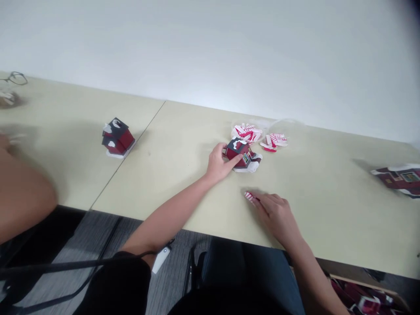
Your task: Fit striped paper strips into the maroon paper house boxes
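Note:
My left hand [219, 165] is closed around the near left side of a small dark red model house [233, 153] with a grey, snow-patched roof and a white base. The house rests on the table. Between the fingertips of my right hand [274, 214] is a small red-and-white striped piece [250, 197], held just above or on the tabletop, nearer to me than the house; the fingers hide part of it. Behind the house lies a pile of similar striped pieces [247, 132] on what looks like clear plastic. A smaller heap of striped pieces [274, 141] sits to its right.
A second model house [120, 138] stands to the left by the table seam. Another red house piece [400, 178] is at the right edge. Glasses [17, 78] and another person's arm [22, 192] are at the left. Below right is a box of dark red pieces [367, 297].

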{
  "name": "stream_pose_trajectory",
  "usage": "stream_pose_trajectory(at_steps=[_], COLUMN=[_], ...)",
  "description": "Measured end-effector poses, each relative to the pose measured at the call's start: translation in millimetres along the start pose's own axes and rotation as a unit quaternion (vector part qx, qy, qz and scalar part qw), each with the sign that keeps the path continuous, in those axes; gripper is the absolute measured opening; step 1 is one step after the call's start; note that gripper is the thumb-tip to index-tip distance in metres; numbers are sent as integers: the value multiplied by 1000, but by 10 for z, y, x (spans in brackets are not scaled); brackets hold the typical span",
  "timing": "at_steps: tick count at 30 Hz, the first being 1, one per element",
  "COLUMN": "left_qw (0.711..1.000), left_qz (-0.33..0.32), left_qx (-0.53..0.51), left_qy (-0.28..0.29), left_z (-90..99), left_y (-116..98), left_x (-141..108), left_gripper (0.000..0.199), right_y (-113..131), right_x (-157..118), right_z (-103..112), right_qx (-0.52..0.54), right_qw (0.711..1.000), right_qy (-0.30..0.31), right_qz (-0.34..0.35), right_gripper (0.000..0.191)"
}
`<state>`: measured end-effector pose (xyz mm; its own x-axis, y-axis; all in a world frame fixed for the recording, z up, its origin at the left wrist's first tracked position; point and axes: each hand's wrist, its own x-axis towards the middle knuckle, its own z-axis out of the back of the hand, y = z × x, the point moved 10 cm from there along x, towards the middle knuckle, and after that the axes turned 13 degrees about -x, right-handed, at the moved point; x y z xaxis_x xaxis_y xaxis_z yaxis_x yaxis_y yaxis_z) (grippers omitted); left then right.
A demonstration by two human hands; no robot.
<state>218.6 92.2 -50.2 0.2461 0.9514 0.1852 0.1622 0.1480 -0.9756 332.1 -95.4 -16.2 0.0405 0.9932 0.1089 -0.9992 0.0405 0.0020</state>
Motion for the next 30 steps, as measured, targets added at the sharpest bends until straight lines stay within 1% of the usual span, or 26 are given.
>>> stream_pose_trajectory(at_steps=[2, 4, 8, 10, 13, 15, 19, 21, 23, 27, 30], left_qw=[1000, 1000, 1000, 1000, 1000, 1000, 1000, 1000, 1000, 1000, 1000], left_qz=[4, 8, 14, 14, 14, 13, 13, 13, 13, 8, 13], left_qx=[1, 2, -6, 1, 4, 1, 8, 6, 2, -6, -2], left_qy=[2, 2, 3, -1, -1, 2, 0, -2, -4, -2, 0], left_z=[0, 5, 7, 15, 15, 11, 19, 23, 21, 11, 15], left_y=[14, 19, 9, 4, 5, 3, -20, -30, -30, -24, -27], left_x=[-3, -3, 5, 10, 16, 17, 15, 12, 10, 7, 6], left_gripper=[40, 40, 41, 40, 40, 41, 40, 40, 40, 41, 42], right_y=[-103, -199, -408, -475, -448, -440, -507, -502, -474, -419, -388], right_x=[-4, -11, 0, 19, 59, 78, 122, 149, 167, 139, 90], right_z=[32, 40, 7, 11, -22, -41, -100, -152, -175, -138, -117], right_qx=[-22, -41, -33, -3, 38, 39, 47, 63, 66, 46, 50], right_qw=[998, 995, 992, 993, 996, 996, 992, 990, 990, 991, 990], right_qy=[-31, -45, -19, -5, 38, 56, 74, 91, 95, 70, 89], right_qz=[-41, -73, -119, -121, -77, -64, -86, -84, -80, -100, -102], right_gripper=[37, 40, 39, 37, 30, 26, 26, 30, 33, 39, 41])
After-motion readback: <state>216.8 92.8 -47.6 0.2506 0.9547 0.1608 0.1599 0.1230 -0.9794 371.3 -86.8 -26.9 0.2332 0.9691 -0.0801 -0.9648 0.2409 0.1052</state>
